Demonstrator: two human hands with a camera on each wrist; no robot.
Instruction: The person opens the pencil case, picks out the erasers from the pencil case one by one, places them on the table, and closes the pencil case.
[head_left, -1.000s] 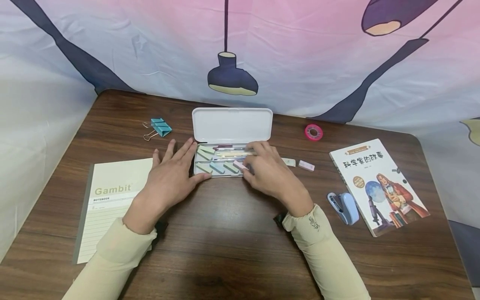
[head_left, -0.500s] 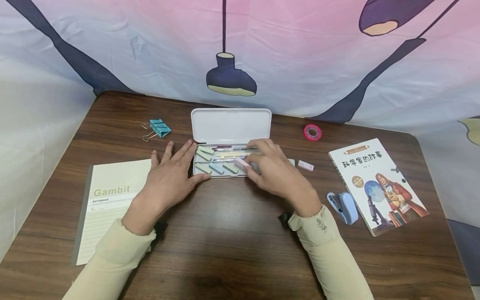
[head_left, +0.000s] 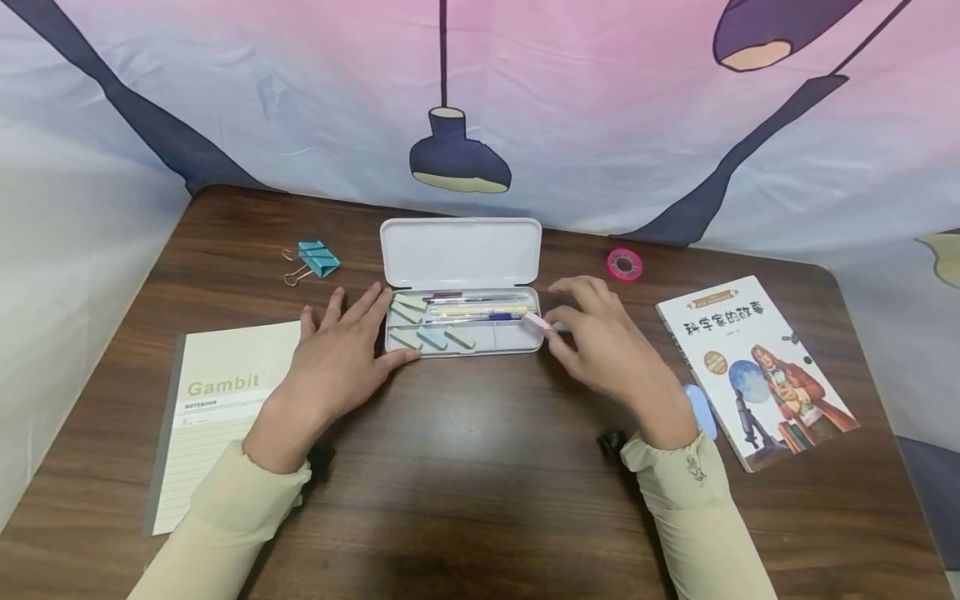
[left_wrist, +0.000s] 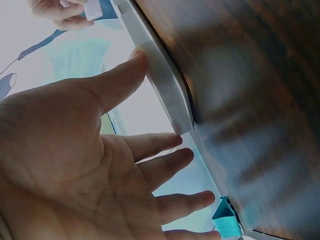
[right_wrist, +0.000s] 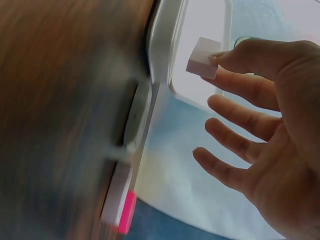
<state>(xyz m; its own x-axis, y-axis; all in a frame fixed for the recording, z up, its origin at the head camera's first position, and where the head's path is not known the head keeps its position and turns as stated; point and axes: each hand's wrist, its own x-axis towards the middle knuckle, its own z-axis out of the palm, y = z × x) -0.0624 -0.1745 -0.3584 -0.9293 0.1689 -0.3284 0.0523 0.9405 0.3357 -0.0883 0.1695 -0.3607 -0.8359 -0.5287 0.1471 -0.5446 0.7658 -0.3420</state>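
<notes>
On the dark counter (head_left: 465, 475), the open white pencil case (head_left: 461, 252) could skid if bumped, tho the L hand (head_left: 333, 360), fingers straight, rests against its L end. R hand (head_left: 611, 346), well apart from L, pinches a pink eraser (head_left: 535, 322) by the case's R rim; w/ only thumb + index on it, it might slip & drop.

Your block (head_left: 535, 322) is looking pale pink, your box (head_left: 461, 252) is looking white, your sleeves (head_left: 232, 504) are looking cream, and your table (head_left: 465, 475) is showing brown streaks.
</notes>
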